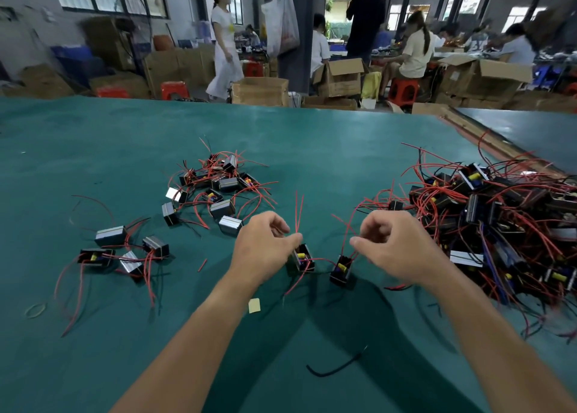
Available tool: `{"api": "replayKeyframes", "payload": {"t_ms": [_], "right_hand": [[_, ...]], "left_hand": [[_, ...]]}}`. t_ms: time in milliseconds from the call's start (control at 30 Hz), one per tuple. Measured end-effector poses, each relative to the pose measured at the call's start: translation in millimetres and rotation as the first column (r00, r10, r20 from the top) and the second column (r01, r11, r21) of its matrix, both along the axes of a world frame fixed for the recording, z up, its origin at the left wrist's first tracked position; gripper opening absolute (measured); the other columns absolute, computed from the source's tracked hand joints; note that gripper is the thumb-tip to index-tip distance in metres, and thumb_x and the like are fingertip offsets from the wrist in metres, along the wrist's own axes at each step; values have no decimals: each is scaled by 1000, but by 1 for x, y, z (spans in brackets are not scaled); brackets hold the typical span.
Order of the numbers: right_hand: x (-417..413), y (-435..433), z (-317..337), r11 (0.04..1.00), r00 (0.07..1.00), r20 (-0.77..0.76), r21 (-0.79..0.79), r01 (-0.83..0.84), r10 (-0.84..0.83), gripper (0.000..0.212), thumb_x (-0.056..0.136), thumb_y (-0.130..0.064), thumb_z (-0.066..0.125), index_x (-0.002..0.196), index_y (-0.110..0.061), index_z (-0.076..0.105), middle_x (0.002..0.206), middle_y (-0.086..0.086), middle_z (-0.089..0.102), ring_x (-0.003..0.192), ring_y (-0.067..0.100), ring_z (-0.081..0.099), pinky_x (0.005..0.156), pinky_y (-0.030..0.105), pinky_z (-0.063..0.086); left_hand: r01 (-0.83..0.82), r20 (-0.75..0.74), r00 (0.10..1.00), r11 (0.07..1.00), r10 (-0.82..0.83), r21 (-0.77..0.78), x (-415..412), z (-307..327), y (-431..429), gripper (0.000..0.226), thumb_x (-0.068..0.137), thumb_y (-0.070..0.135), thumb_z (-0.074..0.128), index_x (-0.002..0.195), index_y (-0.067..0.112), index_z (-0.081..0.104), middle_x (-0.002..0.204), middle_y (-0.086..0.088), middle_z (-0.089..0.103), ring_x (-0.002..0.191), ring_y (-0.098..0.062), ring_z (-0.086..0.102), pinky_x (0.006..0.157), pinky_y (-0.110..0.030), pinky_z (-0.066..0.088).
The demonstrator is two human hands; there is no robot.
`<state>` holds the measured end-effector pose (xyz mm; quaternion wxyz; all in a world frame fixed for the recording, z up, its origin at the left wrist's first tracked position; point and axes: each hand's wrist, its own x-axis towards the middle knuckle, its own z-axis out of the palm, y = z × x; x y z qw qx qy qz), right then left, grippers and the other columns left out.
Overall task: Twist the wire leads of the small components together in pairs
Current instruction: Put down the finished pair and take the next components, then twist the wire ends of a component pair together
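Our left hand (265,250) clamps its grip on two red leads (298,214) with their component (302,259) just below, our right hand (396,247) pinches other leads (345,244) above a second component (342,270), and slack tension could let them slip apart untwisted.

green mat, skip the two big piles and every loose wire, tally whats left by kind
components: 6 (4 in the left cluster, 1 below the left hand, 1 below the right hand, each held by its red leads)
rubber band: 1
paper square: 1
total: 8
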<state>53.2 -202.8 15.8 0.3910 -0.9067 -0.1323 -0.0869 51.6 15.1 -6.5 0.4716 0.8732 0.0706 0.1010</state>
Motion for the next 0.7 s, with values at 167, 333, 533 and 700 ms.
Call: {"api": "replayKeyframes", "payload": {"t_ms": [167, 333, 533, 700], "right_hand": [[-15, 15, 0, 968, 967, -47, 20, -251, 252, 9, 76, -21, 77, 73, -20, 68, 68, -5, 70, 54, 10, 59, 55, 23, 46], [-17, 21, -6, 960, 963, -72, -86, -266, 261, 28, 73, -21, 81, 96, -29, 68, 94, -15, 68, 63, 8, 63, 64, 19, 50], [-8, 13, -8, 950, 965, -116, -182, -254, 236, 13, 80, -28, 77, 70, -24, 70, 64, -10, 68, 59, 6, 59, 62, 27, 50], [1, 2, -8, 985, 994, -34, -131, -112, 108, 23, 85, -18, 70, 64, -26, 62, 57, -17, 63, 52, -1, 54, 62, 26, 49]], "left_hand": [[177, -195, 967, 982, -162, 66, -7, 3, 1, 11, 87, 24, 63, 78, 19, 60, 56, -1, 67, 43, -17, 59, 58, -28, 49], [335, -276, 873, 905, -403, -262, -17, 15, -4, 18, 98, 12, 52, 84, 12, 62, 63, -5, 62, 40, -13, 56, 43, -19, 44], [391, -219, 844, 841, -490, -373, -20, 21, -5, 26, 97, -5, 41, 93, 8, 63, 80, -6, 70, 51, -11, 61, 51, -20, 49], [578, -221, 750, 781, -623, -236, -20, 19, 3, 57, 72, -30, 36, 98, 9, 68, 98, -13, 73, 79, -18, 63, 68, -28, 52]]}}
